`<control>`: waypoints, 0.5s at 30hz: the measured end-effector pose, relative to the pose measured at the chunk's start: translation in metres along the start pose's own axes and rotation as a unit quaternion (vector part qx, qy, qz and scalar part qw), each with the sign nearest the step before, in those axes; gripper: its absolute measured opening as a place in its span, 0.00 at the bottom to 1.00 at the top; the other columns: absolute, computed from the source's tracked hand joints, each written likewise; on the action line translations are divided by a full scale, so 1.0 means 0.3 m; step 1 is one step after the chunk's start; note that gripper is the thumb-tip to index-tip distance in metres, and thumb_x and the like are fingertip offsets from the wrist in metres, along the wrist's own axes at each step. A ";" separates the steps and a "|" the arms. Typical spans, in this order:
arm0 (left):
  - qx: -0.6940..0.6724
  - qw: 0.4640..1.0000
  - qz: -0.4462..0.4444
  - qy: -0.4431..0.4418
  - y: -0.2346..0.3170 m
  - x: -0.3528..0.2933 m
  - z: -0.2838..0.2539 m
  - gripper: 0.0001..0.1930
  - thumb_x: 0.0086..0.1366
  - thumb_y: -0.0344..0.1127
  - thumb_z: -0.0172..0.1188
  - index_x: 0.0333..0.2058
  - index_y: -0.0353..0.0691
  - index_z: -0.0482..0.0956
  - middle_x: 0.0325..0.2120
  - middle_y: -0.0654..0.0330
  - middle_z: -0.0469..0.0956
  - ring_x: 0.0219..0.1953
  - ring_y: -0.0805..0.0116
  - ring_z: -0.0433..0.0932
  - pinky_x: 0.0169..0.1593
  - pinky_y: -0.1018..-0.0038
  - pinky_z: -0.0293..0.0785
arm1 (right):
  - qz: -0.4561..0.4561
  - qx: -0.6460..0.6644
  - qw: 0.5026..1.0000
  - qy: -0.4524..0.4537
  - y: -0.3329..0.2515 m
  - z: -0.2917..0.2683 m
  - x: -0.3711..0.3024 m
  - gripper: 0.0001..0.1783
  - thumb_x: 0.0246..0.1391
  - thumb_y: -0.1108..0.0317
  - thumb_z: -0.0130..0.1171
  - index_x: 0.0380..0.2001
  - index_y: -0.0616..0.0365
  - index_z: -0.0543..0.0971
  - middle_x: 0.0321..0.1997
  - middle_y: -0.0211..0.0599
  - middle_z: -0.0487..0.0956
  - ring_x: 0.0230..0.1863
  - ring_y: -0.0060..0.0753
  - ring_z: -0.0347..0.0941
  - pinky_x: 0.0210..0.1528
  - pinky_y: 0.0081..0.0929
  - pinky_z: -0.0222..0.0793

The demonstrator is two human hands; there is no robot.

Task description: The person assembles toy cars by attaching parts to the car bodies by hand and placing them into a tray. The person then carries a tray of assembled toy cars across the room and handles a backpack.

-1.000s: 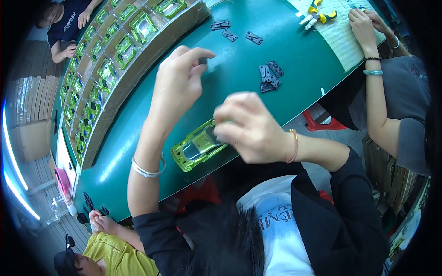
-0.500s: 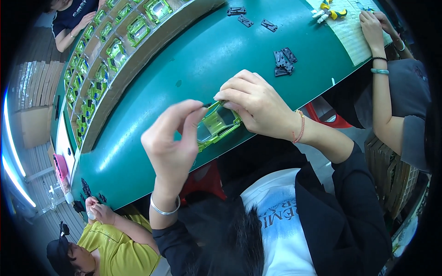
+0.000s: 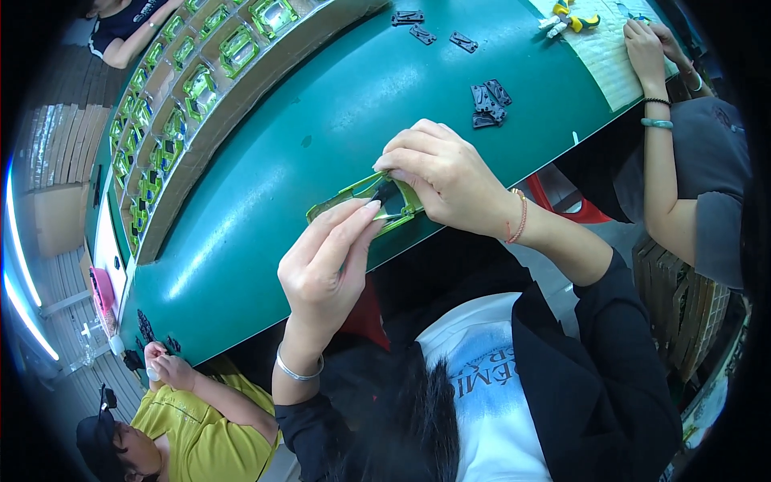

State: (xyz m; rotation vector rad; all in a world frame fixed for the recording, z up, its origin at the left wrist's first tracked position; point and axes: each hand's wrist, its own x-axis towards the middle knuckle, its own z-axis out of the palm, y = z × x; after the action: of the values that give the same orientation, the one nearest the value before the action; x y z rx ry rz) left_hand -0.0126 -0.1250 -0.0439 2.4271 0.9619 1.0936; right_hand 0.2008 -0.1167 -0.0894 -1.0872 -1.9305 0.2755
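Glossy green tabletop (image 3: 233,229) underlay a yellow-green plastic car-shaped shell (image 3: 412,198), right hand (image 3: 450,177) gripping its rim; left hand (image 3: 325,265), pinching a small dark insert (image 3: 390,195), apparently fitted it inside; next move likely required aligned pressure

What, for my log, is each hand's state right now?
Left hand: closed over the green shell, hold unclear.
Right hand: closed, holding the green shell's edge.

A head-worn fisheye looks down from above; left hand (image 3: 323,269) and right hand (image 3: 443,178) near, table (image 3: 241,209) beneath.
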 end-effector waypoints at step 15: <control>-0.250 0.933 -0.259 -0.019 0.030 0.102 -0.022 0.10 0.65 0.15 0.64 0.44 0.28 0.86 0.40 0.57 0.84 0.40 0.73 0.84 0.45 0.80 0.80 | 0.008 -0.053 0.998 -0.016 -0.001 -0.024 -0.032 0.15 0.46 0.77 0.65 0.40 0.55 0.84 0.40 0.35 0.78 0.43 0.41 0.75 0.45 0.37 0.72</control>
State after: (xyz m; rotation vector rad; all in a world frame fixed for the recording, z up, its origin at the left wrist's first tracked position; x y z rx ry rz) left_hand 0.0012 -0.1105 -0.0183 1.6524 1.0688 0.9427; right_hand 0.2083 -0.1260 -0.0907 -1.1741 -1.9840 0.2009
